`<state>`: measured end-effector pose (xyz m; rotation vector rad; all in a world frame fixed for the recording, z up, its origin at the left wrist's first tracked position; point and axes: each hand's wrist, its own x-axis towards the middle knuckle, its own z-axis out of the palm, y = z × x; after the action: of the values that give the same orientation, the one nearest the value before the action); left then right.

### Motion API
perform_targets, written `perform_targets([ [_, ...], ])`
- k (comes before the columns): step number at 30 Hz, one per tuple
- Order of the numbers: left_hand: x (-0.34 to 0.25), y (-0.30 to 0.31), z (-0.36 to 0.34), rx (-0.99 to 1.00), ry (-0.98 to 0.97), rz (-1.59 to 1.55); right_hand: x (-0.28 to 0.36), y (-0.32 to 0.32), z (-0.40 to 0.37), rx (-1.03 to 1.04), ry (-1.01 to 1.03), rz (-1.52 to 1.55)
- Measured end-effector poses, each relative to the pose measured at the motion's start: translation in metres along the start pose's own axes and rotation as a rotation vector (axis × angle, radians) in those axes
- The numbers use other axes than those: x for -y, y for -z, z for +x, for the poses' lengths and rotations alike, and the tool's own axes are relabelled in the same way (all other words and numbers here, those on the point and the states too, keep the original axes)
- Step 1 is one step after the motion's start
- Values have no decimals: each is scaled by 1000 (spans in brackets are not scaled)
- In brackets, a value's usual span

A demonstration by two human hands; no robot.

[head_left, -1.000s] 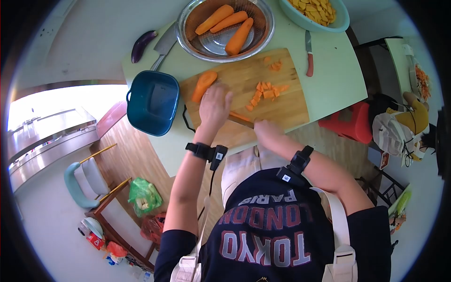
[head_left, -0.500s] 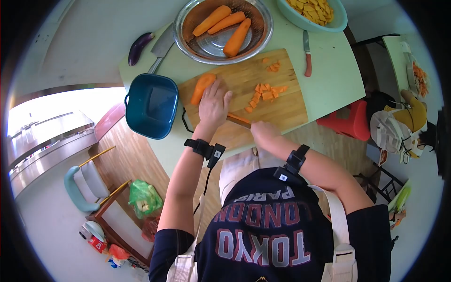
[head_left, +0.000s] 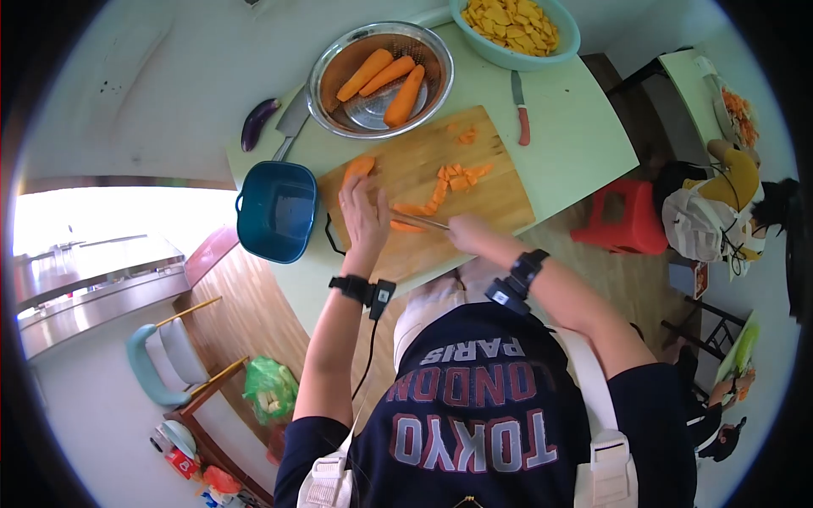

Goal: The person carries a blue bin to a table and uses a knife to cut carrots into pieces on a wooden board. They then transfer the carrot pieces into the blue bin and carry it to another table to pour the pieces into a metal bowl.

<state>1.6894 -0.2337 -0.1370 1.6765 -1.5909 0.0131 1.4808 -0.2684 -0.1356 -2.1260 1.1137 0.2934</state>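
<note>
My left hand point(head_left: 364, 218) lies on the left part of the wooden cutting board point(head_left: 495, 173), its bent fingers on the near end of a peeled carrot point(head_left: 360, 166). My right hand point(head_left: 471, 234) grips the handle of a knife point(head_left: 421, 220). The blade is seen nearly edge-on and points toward my left hand. Cut carrot pieces point(head_left: 410, 209) lie on both sides of the blade. More chunks point(head_left: 457, 178) trail toward the board's right side, and a few small bits point(head_left: 467, 135) sit near its far edge.
Past the board stands a steel colander point(head_left: 318, 110) with three carrots point(head_left: 405, 97). A blue bin point(head_left: 277, 212), cleaver point(head_left: 292, 118) and eggplant point(head_left: 257, 124) are at left. A red-handled knife point(head_left: 522, 125) and bowl of yellow slices point(head_left: 512, 59) are at right, beyond them a red stool point(head_left: 622, 216) and people.
More carrot pieces now lie beside the blade and join the trail of chunks. My left hand's fingers sit at the carrot's near end rather than along its side. The whole view has shifted slightly.
</note>
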Motion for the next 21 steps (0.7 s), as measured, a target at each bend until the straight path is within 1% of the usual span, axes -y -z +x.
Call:
perform_targets([
  [1, -2, 4, -9, -80, 34, -13, -8, 4, -7, -6, -2, 4],
  [2, -3, 3, -20, -82, 32, -12, -10, 17, -21, -29, -64, 73],
  [3, -4, 1, -31, 23, 9, -71, -15, 24, -31, -50, -123, 141],
  [4, -5, -3, -40, 129, -13, -129, -26, 25, -38, -50, -118, 140],
  [5, -8, -5, -44, 128, -11, -126, -36, 25, -46, -110, -157, 154],
  [6, -11, -7, -48, 245, -61, -136, -42, 26, -53, -169, -197, 170],
  [7, -11, -8, -50, 364, -110, -146, -47, 26, -58, -167, -196, 171],
  [8, -7, -10, -54, 367, -106, -144, -49, 28, -64, -145, -215, 144],
  [10, 7, -9, -63, 505, -192, -59, -51, 25, -68, -112, -234, 122],
  [11, 10, -2, -65, 516, -184, -58, -52, 20, -70, -97, -213, 111],
  [13, 16, 12, -65, 550, -80, 81, -52, 13, -71, -76, -193, 103],
  [14, 15, 18, -62, 558, -79, 80, -50, 10, -71, -68, -194, 95],
  [16, 10, 28, -56, 550, 1, 65, -49, 3, -72, -55, -201, 95],
  [17, 8, 21, -51, 504, -2, 26, -50, -1, -71, -68, -190, 90],
  [18, 7, 9, -47, 511, 2, 26, -49, -4, -71, -81, -177, 83],
  [20, 2, -17, -38, 370, 19, -60, -47, -3, -70, -78, -189, 65],
  [21, 0, -25, -36, 365, 1, -38, -47, -1, -70, -78, -201, 44],
])
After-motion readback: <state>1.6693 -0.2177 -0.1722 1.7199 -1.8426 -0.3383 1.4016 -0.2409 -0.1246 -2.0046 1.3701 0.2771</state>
